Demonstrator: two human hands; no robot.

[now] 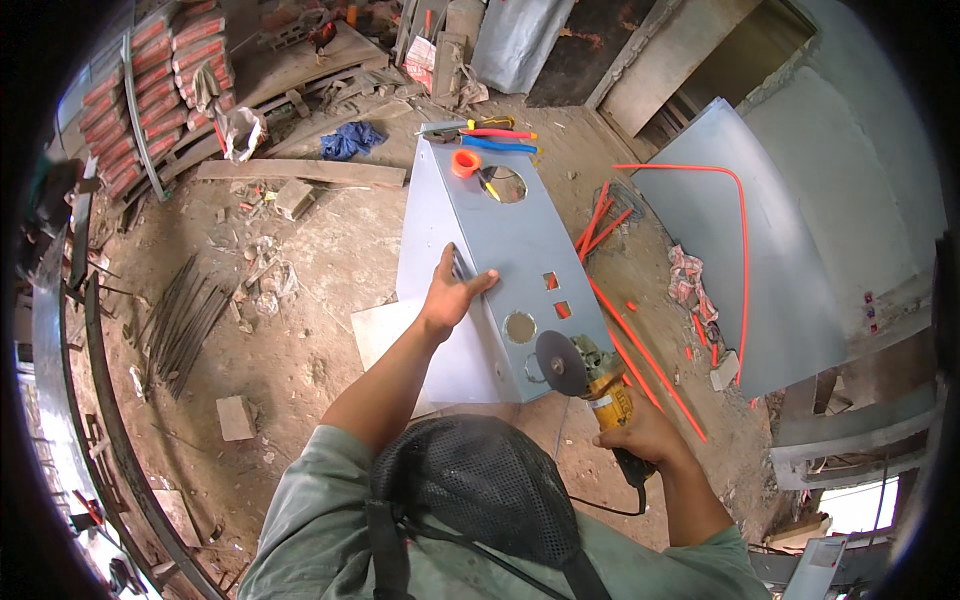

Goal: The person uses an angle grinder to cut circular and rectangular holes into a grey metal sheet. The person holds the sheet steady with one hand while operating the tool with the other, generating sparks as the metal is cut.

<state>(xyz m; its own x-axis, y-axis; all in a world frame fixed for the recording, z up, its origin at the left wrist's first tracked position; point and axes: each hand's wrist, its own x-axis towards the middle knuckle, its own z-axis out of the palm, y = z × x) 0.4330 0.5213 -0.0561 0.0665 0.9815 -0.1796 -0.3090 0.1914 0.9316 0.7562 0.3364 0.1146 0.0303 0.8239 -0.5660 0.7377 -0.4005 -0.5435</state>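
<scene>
A long grey sheet-metal box (505, 240) lies in front of me, with round and square cutouts in its top. My left hand (455, 295) rests on its left edge, thumb and forefinger spread apart; the other fingers are partly hidden. My right hand (645, 432) is closed around the body of a yellow angle grinder (606, 398). The grinder's dark disc (562, 364) is over the box's near right end, beside a ring-shaped mark (535, 370). Whether the disc touches the metal I cannot tell. At the far end lie an orange tape roll (465, 163) and yellow-handled pliers (489, 184).
The grinder's black cord (610, 508) trails below my right hand. Orange tubes (650, 360) lie right of the box, near a large curved metal sheet (780, 270). Planks (300, 172), a blue cloth (352, 141), thin rods (180, 320) and stacked bags (160, 90) are to the left.
</scene>
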